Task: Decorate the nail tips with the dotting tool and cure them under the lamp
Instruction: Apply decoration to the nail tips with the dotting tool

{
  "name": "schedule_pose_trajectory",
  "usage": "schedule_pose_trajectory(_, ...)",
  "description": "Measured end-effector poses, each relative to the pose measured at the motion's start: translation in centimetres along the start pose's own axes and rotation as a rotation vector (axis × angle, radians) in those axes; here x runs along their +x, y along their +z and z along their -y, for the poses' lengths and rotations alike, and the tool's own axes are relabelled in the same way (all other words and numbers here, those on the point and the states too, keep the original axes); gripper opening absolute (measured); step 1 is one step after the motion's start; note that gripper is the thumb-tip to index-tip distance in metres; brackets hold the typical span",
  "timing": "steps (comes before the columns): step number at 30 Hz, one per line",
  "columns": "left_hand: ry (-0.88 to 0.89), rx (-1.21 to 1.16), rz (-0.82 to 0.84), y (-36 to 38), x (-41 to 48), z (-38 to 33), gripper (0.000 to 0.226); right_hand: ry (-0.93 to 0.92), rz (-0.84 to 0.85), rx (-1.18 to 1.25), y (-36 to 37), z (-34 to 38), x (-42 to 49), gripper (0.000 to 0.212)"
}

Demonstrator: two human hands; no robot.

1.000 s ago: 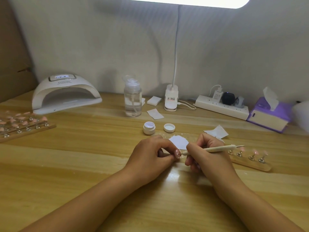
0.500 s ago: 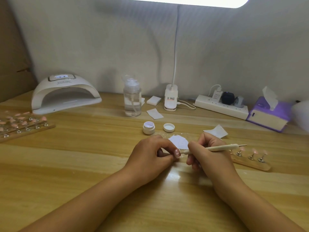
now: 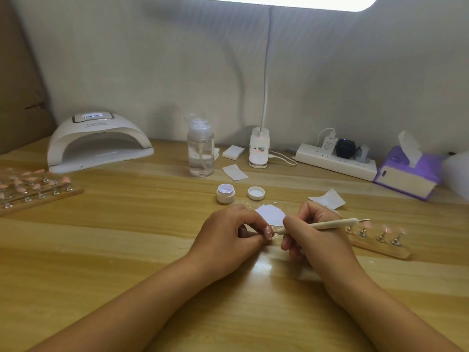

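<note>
Nail tip [image 3: 268,231] sits pinched in the left hand [image 3: 228,236]; the right hand [image 3: 313,238] grips the dotting tool [image 3: 328,224]. I would touch lightly, wrists steady.

On the table [image 3: 101,250] we had the curing lamp [image 3: 99,143] far left with a rack of nail tips [image 3: 35,191] before it, the pump bottle [image 3: 200,151] and desk lamp base [image 3: 258,151] behind the jar [image 3: 225,193] and lid [image 3: 256,193], the power strip [image 3: 335,161] and tissue box [image 3: 406,174] far right, and a second rack [image 3: 380,243] beside our right hand [image 3: 314,235].

Cream dotting tool [image 3: 327,224]; pink nail tips [image 3: 33,179]; white lamp [image 3: 99,142]; purple-and-white tissue box [image 3: 406,174]; wood-grain table [image 3: 127,250]
</note>
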State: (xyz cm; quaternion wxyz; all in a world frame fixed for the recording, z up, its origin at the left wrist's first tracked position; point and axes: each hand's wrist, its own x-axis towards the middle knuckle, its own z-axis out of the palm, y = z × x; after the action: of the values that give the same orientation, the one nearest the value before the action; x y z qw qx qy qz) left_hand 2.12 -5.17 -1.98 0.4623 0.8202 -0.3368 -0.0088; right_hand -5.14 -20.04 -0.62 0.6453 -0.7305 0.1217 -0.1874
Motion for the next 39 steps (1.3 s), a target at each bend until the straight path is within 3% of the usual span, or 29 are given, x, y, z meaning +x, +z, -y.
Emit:
schedule_pose_trajectory(9, 0.015, 0.003, -0.001, -0.03, -0.06, -0.02, 0.018, -0.037, -0.065, 0.183, -0.63, 0.29, -0.13, 0.046)
schedule_pose_trajectory(13, 0.023, 0.012, -0.007, 0.03, -0.06, 0.07, 0.018, -0.028, -0.034, 0.127, -0.39, 0.20, -0.13, 0.035)
schedule_pose_trajectory(39, 0.045, 0.049, -0.017, 0.26, -0.06, 0.44, 0.011, 0.000, 0.007, -0.014, -0.10, -0.13, 0.02, 0.037)
